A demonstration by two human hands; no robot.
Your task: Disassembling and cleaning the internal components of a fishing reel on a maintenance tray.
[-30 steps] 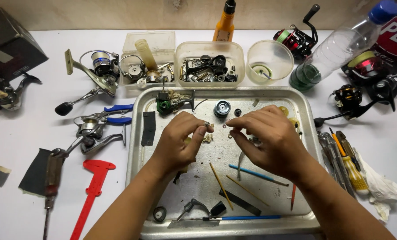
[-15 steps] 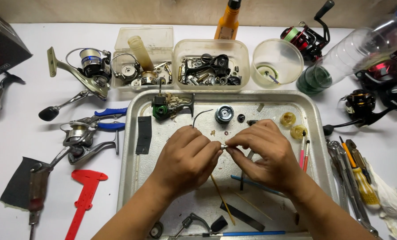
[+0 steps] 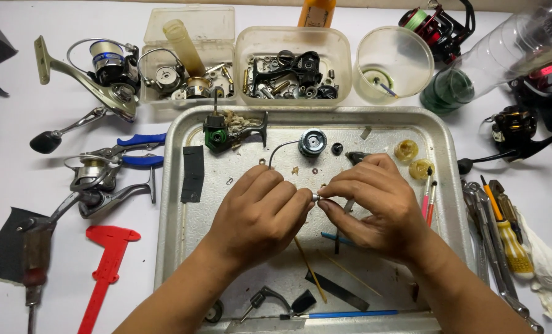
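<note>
1. head view: the small silver part [image 3: 316,197] sits pinched between the two hands, over the middle of the metal tray [image 3: 176,204], touching fingertips on both sides.
2. left hand [image 3: 260,213] comes in from about 7 o'clock, fingers curled together with the tips clamped on the part's left end; the part lies at its 2 o'clock.
3. right hand [image 3: 372,207] comes in from about 5 o'clock, thumb and forefinger closed on the part's right end; the part lies at its 9 o'clock.
4. the part looks too small to read a long axis surely; the line between the two grips runs roughly 9 to 3 o'clock. both hands are equally near, each touching it.
5. at 12 o'clock of the hands lie a round grey spool [image 3: 312,142] and a green reel body [image 3: 216,135] on the tray; thin yellow sticks [image 3: 310,269] lie below the hands at 6 o'clock; blue-handled pliers [image 3: 137,150] rest on the desk [image 3: 16,173] at 9 o'clock.
</note>
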